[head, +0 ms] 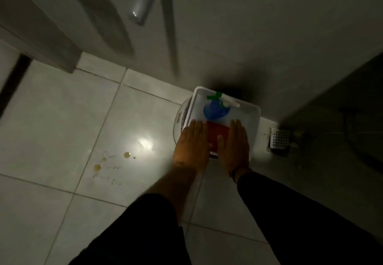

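Tiled floor (62, 119), tub (247, 112) between grips (191, 144) (237, 143)

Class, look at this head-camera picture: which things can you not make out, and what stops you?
The red thing in the white tub, head view: the left hand and right hand cover its sides; its kind is unclear.
The round clear thing under the tub, head view: mostly hidden by the tub.
The door handle, head view: blurred.
The corner past the floor drain, head view: too dark.
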Tool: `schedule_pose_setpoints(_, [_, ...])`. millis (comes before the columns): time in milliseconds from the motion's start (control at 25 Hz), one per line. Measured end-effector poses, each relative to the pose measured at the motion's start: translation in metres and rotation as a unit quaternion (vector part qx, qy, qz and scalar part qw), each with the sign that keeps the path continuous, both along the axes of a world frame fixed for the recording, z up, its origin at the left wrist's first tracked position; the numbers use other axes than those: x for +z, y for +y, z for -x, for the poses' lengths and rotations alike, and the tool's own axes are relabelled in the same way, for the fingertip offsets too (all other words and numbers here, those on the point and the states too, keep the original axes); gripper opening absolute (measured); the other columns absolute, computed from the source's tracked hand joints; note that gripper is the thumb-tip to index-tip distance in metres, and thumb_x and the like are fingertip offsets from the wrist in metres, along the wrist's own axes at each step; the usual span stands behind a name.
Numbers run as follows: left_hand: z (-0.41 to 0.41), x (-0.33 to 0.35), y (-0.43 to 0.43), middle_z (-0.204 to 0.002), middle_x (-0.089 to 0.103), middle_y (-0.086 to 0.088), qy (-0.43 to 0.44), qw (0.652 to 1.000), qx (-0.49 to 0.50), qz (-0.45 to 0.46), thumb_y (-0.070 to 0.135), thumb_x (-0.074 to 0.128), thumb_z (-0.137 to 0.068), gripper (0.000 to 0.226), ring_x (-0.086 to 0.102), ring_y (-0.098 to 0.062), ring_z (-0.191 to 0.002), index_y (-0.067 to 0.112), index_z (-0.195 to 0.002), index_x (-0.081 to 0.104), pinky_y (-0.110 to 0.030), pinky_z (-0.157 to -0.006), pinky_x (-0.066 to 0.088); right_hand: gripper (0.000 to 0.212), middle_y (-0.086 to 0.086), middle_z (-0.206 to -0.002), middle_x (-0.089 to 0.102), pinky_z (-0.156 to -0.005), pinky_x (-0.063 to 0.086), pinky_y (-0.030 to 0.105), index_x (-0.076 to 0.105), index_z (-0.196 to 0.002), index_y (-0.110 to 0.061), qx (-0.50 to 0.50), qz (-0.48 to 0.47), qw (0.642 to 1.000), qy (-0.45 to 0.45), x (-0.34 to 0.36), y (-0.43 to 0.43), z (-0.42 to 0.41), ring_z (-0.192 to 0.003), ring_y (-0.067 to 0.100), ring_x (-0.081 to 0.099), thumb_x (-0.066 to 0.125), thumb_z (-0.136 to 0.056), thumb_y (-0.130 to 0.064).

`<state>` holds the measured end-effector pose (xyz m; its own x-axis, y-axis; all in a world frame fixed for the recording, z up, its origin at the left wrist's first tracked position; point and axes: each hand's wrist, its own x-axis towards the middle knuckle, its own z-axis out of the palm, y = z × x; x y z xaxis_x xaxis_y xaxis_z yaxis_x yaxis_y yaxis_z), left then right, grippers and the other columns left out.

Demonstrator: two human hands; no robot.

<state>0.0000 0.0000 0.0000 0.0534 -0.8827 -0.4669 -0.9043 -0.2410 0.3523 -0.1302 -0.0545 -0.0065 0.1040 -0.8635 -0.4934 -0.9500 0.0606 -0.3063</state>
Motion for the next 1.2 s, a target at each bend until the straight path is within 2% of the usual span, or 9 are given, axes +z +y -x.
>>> schedule_pose_setpoints(80, [0.014, -0.04, -0.026, -0.156, 0.051, -0.013, 0.02, 0.999, 0.037, -0.031, 0.033, 0.055, -0.104, 0.066, 0.05, -0.033, -0.146, 0.008, -0.161, 0.034, -0.042, -0.121, 0.042, 0.069, 0.014, -0.179, 0.014, -0.135, 0.022, 0.049, 0.012, -0.171, -0.012, -0.081, -0.056, 0.995, 0.001, -0.041, -0.021, 0.005, -0.163, 0.036, 0.021, 0.044, -0.113, -0.031])
schedule_pose_setpoints(240, [0.038, -0.092, -0.065, -0.137, 0.063, -0.011, 0.048, 0.977, 0.163, -0.132, 0.044, 0.053, -0.104, 0.054, 0.062, -0.032, -0.127, 0.009, -0.145, 0.05, -0.041, -0.094, 0.049, 0.084, 0.017, -0.168, 0.03, -0.128, 0.034, 0.05, 0.017, -0.168, -0.016, -0.262, -0.151, 0.953, -0.03, -0.099, -0.045, 0.011, -0.151, 0.042, 0.038, 0.063, -0.104, -0.042])
schedule_pose_setpoints(360, [0.051, -0.111, -0.07, -0.132, 0.064, -0.013, 0.086, 0.951, 0.262, -0.14, 0.05, 0.062, -0.099, 0.058, 0.065, -0.033, -0.123, 0.01, -0.139, 0.053, -0.044, -0.096, 0.052, 0.082, 0.019, -0.16, 0.044, -0.122, 0.043, 0.046, 0.027, -0.162, -0.011, -0.312, -0.148, 0.935, -0.082, -0.124, -0.05, 0.019, -0.143, 0.039, 0.05, 0.073, -0.098, -0.034])
schedule_pose_setpoints(520, [0.046, -0.114, -0.077, -0.134, 0.065, -0.013, 0.172, 0.915, 0.33, -0.156, 0.044, 0.065, -0.098, 0.052, 0.066, -0.035, -0.124, 0.011, -0.137, 0.054, -0.044, -0.097, 0.052, 0.047, 0.019, -0.146, 0.065, -0.099, 0.051, 0.035, 0.058, -0.145, -0.005, -0.339, -0.138, 0.916, -0.161, -0.134, -0.056, 0.03, -0.121, 0.034, 0.065, 0.07, -0.102, -0.019])
schedule_pose_setpoints(680, [0.023, -0.07, -0.055, -0.114, 0.068, -0.005, 0.284, 0.87, 0.394, -0.077, 0.045, 0.064, -0.095, 0.042, 0.068, -0.024, -0.103, 0.015, -0.125, 0.061, -0.032, -0.079, 0.047, 0.038, 0.017, -0.132, 0.075, -0.105, 0.059, 0.045, 0.07, -0.133, -0.011, -0.319, -0.175, 0.901, -0.238, -0.093, -0.055, 0.028, -0.114, 0.032, 0.072, 0.078, -0.095, -0.016])
schedule_pose_setpoints(840, [-0.034, -0.011, 0.021, -0.122, 0.074, -0.017, 0.461, 0.731, 0.496, -0.085, 0.025, 0.077, -0.086, 0.05, 0.073, -0.027, -0.097, 0.01, -0.131, 0.063, -0.04, -0.076, 0.062, 0.031, 0.016, -0.107, 0.085, -0.081, 0.067, 0.045, 0.082, -0.108, -0.021, -0.294, -0.25, 0.863, -0.326, -0.016, -0.016, -0.01, -0.101, 0.038, 0.08, 0.082, -0.08, -0.01])
schedule_pose_setpoints(960, [-0.074, 0.015, 0.103, -0.116, 0.074, -0.019, 0.548, 0.613, 0.561, -0.096, 0.008, 0.079, -0.089, 0.042, 0.073, -0.019, -0.076, 0.007, -0.128, 0.065, -0.032, -0.061, 0.062, 0.057, 0.024, -0.116, 0.082, -0.073, 0.069, 0.045, 0.075, -0.126, -0.009, -0.263, -0.423, 0.777, -0.384, 0.025, 0.038, -0.048, -0.099, 0.039, 0.082, 0.08, -0.07, -0.013])
schedule_pose_setpoints(1040, [-0.093, 0.023, 0.16, -0.112, 0.076, -0.013, 0.556, 0.589, 0.581, -0.084, 0.005, 0.079, -0.089, 0.033, 0.077, -0.016, -0.082, 0.013, -0.12, 0.068, -0.034, -0.073, 0.066, 0.062, 0.028, -0.131, 0.075, -0.085, 0.066, 0.054, 0.069, -0.137, -0.005, -0.228, -0.51, 0.741, -0.373, 0.035, 0.081, -0.077, -0.119, 0.048, 0.074, 0.078, -0.076, -0.01])
schedule_pose_setpoints(1200, [-0.129, -0.01, 0.265, -0.122, 0.074, -0.015, 0.508, 0.608, 0.609, -0.025, 0.014, 0.08, -0.09, 0.037, 0.074, -0.029, -0.113, 0.018, -0.125, 0.07, -0.047, -0.096, 0.064, 0.061, 0.032, -0.133, 0.073, -0.093, 0.063, 0.051, 0.068, -0.134, 0.002, -0.163, -0.527, 0.789, -0.27, 0.01, 0.168, -0.147, -0.126, 0.051, 0.068, 0.077, -0.075, -0.006])
